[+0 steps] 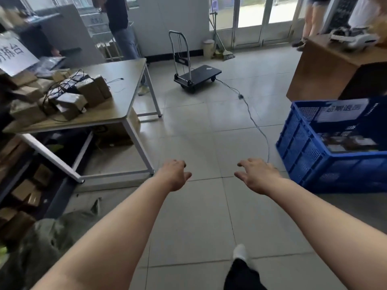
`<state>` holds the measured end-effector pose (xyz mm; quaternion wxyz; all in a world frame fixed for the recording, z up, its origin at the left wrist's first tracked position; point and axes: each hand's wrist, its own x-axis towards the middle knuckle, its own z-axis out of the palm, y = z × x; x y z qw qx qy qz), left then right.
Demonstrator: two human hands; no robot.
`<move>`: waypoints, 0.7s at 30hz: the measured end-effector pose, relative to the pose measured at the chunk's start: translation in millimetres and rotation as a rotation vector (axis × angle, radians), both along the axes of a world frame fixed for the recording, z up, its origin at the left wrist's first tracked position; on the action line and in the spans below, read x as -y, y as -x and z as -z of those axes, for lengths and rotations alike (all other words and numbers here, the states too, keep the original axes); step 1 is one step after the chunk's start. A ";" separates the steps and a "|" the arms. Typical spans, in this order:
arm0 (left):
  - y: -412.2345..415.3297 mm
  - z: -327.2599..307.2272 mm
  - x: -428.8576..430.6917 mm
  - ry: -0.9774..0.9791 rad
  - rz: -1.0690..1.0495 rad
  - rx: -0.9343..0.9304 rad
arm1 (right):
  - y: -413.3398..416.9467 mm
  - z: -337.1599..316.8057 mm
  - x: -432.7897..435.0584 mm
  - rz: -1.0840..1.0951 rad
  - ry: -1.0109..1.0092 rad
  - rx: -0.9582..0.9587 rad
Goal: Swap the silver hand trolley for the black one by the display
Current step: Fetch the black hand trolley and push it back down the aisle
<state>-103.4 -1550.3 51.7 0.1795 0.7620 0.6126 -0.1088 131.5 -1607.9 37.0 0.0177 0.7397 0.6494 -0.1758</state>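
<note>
- Black trolley: dark deck, upright silver handle; on the tiled floor, beyond the bench, near the glass doors.
- Left hand: outstretched, fingers loosely curled, grasping nothing.
- Right hand: outstretched, fingers spread, empty.
- Blue crate: across the aisle from the bench.
- Cable: trailing from trolley toward crate.

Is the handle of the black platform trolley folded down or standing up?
Standing up: the handle rises upright from one end of the trolley.
</note>
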 end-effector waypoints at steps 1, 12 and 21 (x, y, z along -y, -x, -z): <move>-3.8 -1.5 -23.4 -0.006 -0.001 0.002 | -6.0 0.4 -26.4 0.000 -0.007 -0.014; -96.1 -26.4 -294.4 -0.031 -0.037 0.077 | -88.3 -6.9 -315.6 -0.095 -0.050 -0.076; -116.6 -35.8 -506.3 -0.032 -0.150 0.063 | -118.3 -17.7 -547.6 -0.163 -0.053 -0.057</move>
